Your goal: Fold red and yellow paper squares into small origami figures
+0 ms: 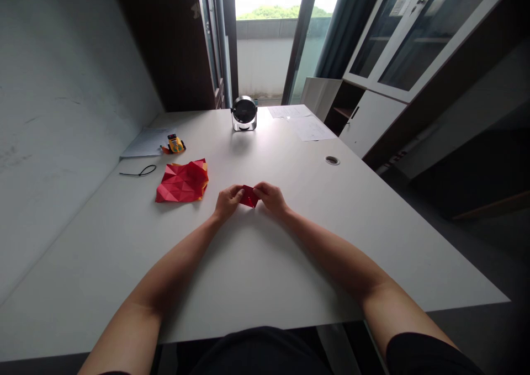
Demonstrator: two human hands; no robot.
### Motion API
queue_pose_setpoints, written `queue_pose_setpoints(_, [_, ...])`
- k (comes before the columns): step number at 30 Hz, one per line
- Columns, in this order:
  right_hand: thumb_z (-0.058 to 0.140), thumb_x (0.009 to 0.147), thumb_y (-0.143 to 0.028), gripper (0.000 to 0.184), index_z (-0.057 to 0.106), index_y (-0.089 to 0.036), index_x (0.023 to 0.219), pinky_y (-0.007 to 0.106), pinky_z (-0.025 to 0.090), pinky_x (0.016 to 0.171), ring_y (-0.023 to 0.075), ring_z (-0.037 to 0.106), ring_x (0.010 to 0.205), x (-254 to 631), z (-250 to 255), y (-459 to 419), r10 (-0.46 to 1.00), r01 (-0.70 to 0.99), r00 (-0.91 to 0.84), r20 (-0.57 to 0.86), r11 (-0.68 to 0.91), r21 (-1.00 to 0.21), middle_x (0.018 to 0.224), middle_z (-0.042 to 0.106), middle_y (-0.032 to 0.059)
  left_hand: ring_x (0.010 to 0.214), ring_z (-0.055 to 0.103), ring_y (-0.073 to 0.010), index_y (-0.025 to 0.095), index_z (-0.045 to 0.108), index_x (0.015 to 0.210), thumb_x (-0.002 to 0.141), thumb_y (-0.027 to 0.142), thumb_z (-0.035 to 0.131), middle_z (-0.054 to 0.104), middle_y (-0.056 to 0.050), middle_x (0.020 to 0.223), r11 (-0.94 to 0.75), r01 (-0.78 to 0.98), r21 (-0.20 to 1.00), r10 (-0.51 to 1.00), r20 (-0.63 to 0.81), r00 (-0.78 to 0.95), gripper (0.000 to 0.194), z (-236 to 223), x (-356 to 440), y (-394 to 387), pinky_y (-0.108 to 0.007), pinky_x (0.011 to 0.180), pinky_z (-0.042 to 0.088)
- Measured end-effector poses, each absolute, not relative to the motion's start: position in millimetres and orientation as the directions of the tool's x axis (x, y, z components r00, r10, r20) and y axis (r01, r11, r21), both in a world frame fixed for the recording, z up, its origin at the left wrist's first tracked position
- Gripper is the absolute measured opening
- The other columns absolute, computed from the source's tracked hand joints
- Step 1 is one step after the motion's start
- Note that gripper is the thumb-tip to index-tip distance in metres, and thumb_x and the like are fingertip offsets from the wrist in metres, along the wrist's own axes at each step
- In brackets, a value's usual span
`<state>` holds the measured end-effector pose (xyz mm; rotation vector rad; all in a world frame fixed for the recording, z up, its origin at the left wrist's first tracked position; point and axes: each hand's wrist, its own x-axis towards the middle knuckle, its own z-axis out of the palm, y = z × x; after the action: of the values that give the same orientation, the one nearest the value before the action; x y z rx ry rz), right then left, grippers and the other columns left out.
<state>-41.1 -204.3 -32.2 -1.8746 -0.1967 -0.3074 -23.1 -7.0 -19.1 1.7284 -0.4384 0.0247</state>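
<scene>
A small folded piece of red paper [249, 197] is held just above the white table between my two hands. My left hand [227, 201] pinches its left side with thumb and fingers. On the right side, my right hand [270, 196] grips the upper corner, its fingers closed. The paper's lower tip points toward me. To the left lie creased sheets of red paper [182, 181], with orange-yellow showing along the right edge. Whether the folded piece touches the tabletop I cannot tell.
The white table [265, 286] stretches out before me. Toward its back stand a round black device [244, 111] on a metal stand and a small yellow toy [175, 143]. A black cable tie [143, 172] lies at left, white papers [310, 127] at back right, near a cable hole [332, 160].
</scene>
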Motion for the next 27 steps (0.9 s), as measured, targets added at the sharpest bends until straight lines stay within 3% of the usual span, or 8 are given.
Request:
queue_pose_setpoints(5, [0.063,0.088,-0.043,0.022,0.071,-0.022,0.087,0.029,0.051,0.067,0.0157,0.064,0.068,-43,-31,-204,0.037,0.312,0.945,0.324,-0.388,-0.867,0.077,0.073,0.0002,0.082,0.069,-0.0208,0.02,0.077,0.096,0.086,0.045,0.069,0.076,-0.006,0.089,-0.154,-0.309,0.939,-0.269,0.261,0.927,0.028,-23,-20,-5,-0.032,0.076,0.054])
queue_pose_setpoints(13, [0.064,0.087,-0.047,0.027,0.069,-0.021,0.083,0.028,0.048,0.064,0.0152,0.06,0.065,-39,-33,-207,-0.014,0.29,0.949,0.316,-0.364,-0.885,0.072,0.07,0.0007,0.078,0.067,-0.0195,0.018,0.074,0.092,0.085,0.044,0.068,0.074,-0.006,0.085,-0.063,-0.233,0.97,-0.188,0.218,0.958,0.027,-29,-15,-6,-0.031,0.073,0.053])
queue_pose_setpoints(21, [0.061,0.088,-0.049,0.03,0.068,-0.02,0.081,0.028,0.047,0.065,0.0149,0.059,0.066,-43,-29,-205,-0.022,0.315,0.933,0.359,-0.432,-0.845,0.072,0.068,0.0004,0.076,0.06,-0.0169,0.021,0.076,0.089,0.089,0.04,0.066,0.066,-0.005,0.088,-0.297,-0.456,0.839,-0.239,0.397,0.886,0.022,-16,-15,0,-0.028,0.069,0.047])
queue_pose_setpoints(27, [0.063,0.087,-0.056,0.038,0.066,-0.019,0.081,0.028,0.048,0.063,0.0151,0.059,0.065,-43,-29,-206,-0.062,0.309,0.933,0.354,-0.362,-0.879,0.07,0.067,0.0016,0.069,0.057,-0.0151,0.021,0.074,0.091,0.092,0.035,0.064,0.068,-0.003,0.083,-0.364,-0.529,0.767,-0.371,0.402,0.837,0.017,-21,-14,-2,-0.028,0.066,0.044])
